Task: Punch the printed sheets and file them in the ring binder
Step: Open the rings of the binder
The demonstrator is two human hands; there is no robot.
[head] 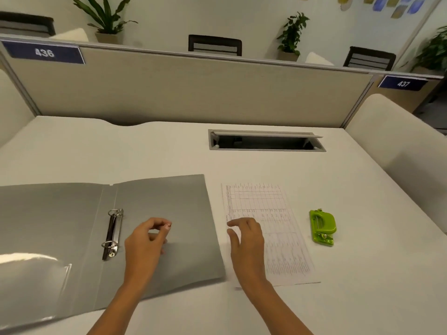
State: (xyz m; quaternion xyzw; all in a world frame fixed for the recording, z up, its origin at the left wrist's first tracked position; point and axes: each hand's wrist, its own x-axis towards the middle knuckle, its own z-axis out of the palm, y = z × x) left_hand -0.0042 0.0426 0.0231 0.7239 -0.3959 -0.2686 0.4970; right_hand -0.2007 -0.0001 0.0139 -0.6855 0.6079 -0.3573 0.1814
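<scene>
A grey ring binder (183, 204) lies flat and wide open on the white desk, its two metal rings (112, 232) closed at the spine. My left hand (145, 240) hovers over the binder's right cover, fingers loosely curled, holding nothing. Right of the binder lies a stack of printed sheets (275, 228) with tables on them. My right hand (246, 240) rests on the sheets' left edge, fingers spread. A green hole punch (323, 226) sits on the desk to the right of the sheets, apart from both hands.
An open cable tray slot (266, 141) is set into the desk behind the sheets. A beige partition (183, 93) bounds the far edge. A padded chair back (396, 131) stands at the right.
</scene>
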